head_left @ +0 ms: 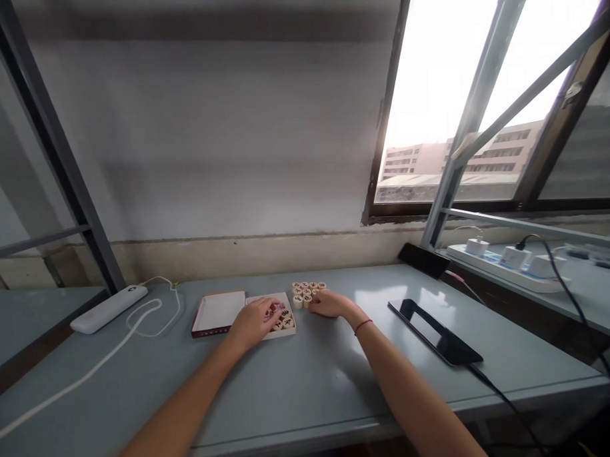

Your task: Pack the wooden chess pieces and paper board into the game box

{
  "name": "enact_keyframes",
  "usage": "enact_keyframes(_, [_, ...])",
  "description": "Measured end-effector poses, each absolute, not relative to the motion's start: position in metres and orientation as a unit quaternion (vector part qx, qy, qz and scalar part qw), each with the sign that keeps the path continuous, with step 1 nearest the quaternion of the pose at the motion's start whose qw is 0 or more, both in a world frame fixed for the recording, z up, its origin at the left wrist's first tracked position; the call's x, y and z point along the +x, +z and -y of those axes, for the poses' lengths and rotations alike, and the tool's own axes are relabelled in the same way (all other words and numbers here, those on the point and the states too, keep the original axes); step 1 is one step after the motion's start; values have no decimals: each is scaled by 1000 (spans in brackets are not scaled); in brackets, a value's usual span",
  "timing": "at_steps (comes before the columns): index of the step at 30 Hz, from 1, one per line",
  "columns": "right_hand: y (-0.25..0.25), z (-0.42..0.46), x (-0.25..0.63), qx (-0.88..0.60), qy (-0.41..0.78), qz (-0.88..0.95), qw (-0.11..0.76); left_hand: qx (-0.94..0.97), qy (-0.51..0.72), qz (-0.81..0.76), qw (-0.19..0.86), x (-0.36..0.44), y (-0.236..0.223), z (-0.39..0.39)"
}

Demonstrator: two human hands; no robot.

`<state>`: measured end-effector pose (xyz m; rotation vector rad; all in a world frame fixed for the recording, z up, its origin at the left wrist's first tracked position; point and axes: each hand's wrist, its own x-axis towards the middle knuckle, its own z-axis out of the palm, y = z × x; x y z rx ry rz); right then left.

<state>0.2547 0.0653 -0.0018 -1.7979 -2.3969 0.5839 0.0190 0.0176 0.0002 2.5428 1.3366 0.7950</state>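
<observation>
Right hand (327, 303) touches round, cream-coloured, character-marked discs (306, 292).

Round, character-marked pieces (306, 292) are handled with both hands at a grey tabletop (301, 402).

The left hand (255, 319) is placed over an open white box (283, 334), in which more pieces are seen; its grip is hidden. By the right hand (328, 303), the grouped pieces just beyond the box are partly covered. An empty-looking tray (219, 313) is set beside the box. A dark tablet (436, 333) is laid to the right, a white device (108, 309) to the left, and a loaded power strip (501, 269) is seen near the window (426, 137).
</observation>
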Motion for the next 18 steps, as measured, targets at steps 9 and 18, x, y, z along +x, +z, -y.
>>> enact_keyframes(9, [12, -50, 235, -500, 242, 812, 179, 840, 229, -491, 18, 19, -4, -19])
enact_keyframes(18, [8, -39, 210, -453, 232, 846, 158, 833, 203, -514, 25, 22, -4, -16])
